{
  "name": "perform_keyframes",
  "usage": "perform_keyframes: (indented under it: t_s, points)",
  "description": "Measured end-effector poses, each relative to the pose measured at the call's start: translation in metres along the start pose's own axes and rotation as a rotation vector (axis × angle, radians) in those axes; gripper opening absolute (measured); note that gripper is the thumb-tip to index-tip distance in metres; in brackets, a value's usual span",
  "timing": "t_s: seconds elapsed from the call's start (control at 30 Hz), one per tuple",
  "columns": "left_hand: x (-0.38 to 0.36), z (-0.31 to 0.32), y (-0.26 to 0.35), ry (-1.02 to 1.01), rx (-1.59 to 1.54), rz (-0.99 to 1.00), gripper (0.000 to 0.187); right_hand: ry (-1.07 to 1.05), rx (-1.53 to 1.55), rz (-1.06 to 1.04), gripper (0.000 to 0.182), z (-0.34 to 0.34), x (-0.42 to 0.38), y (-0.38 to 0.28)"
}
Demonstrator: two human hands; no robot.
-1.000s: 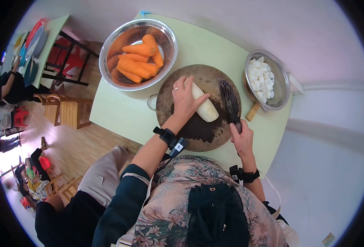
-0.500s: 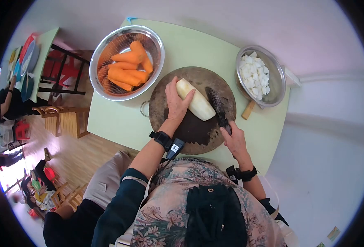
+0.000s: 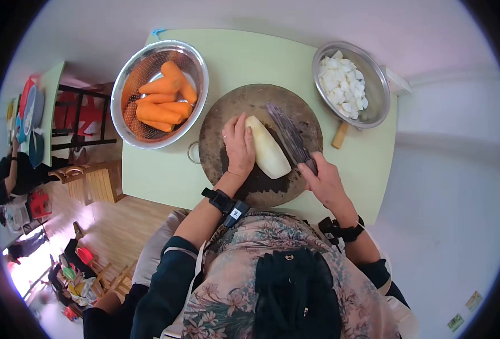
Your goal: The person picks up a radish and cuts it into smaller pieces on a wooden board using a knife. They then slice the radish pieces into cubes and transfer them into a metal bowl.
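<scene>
A peeled white radish (image 3: 268,152) lies on a round wooden chopping board (image 3: 227,107), its cut end facing me. My left hand (image 3: 240,146) rests against the radish's left side and upper end, fingers held together and the thumb at its edge. In my right hand (image 3: 324,182) is a kitchen knife (image 3: 288,133), the fingers closed around its handle. Its dark, streaked blade points away from me, close along the right side of the radish. The board under the radish is dark and wet.
A metal colander (image 3: 118,116) of peeled carrots (image 3: 168,104) stands at the left of the pale green table (image 3: 250,51). A metal bowl (image 3: 381,107) of white radish chunks (image 3: 343,85) is at the right, with a wooden handle (image 3: 339,135) below it. Other people are at the far left.
The radish has turned slightly more upright in view. My left hand has shifted to its left side, the thumb drawn back. The knife has moved up along the radish, showing more blade.
</scene>
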State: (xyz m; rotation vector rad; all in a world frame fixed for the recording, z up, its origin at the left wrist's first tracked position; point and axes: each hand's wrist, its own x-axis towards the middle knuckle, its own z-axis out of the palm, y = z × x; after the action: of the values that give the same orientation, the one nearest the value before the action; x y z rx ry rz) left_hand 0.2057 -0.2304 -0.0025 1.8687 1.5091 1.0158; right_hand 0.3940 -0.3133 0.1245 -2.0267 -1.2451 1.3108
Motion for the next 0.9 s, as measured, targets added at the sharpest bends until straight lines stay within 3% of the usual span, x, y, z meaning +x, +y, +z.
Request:
perform_keyframes:
  t_s: [0.2,0.5,0.67,0.9]
  points:
    - [-0.003,-0.008,-0.008,0.037,-0.193,-0.005,0.038,0.016,-0.090,-0.157,0.029,0.012,-0.003,-0.003]
    - [-0.002,-0.027,0.002,-0.051,-0.014,0.262,0.045,0.040,-0.171,-0.108,0.031,0.012,-0.003,-0.006]
    - [-0.003,-0.029,0.003,-0.067,0.037,0.473,0.036,0.015,-0.234,-0.083,0.031,0.012,-0.004,-0.010]
    - [-0.008,-0.015,-0.003,-0.056,0.026,0.498,0.027,-0.009,-0.381,-0.143,0.029,0.012,-0.013,-0.020]
